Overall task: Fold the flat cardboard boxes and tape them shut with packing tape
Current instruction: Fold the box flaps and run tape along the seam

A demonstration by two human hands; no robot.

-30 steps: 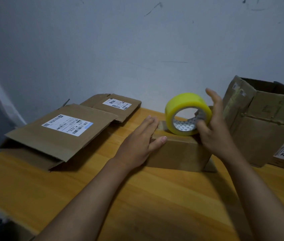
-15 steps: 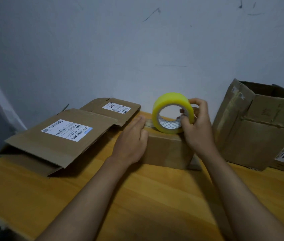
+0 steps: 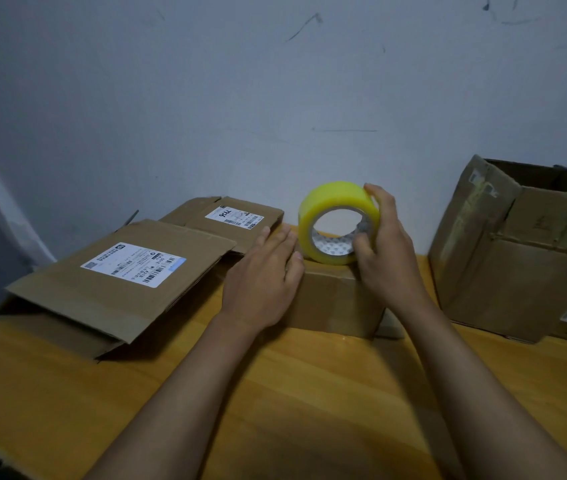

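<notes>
My right hand [image 3: 384, 244] has rolled the packing tape roll [image 3: 337, 221] toward nine o'clock along the small box [image 3: 334, 296]; left hand [image 3: 264, 271] flat, fingers straight, pressing; seam nearly sealed, I judge.

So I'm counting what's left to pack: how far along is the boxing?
Done: the small box is folded up. In hand: right hand holds the tape roll on its top, left hand pressing it flat. Left: two flattened boxes, near and far.

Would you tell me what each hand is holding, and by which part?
The right hand grips the tape roll by its rim. The left hand holds nothing.
</notes>
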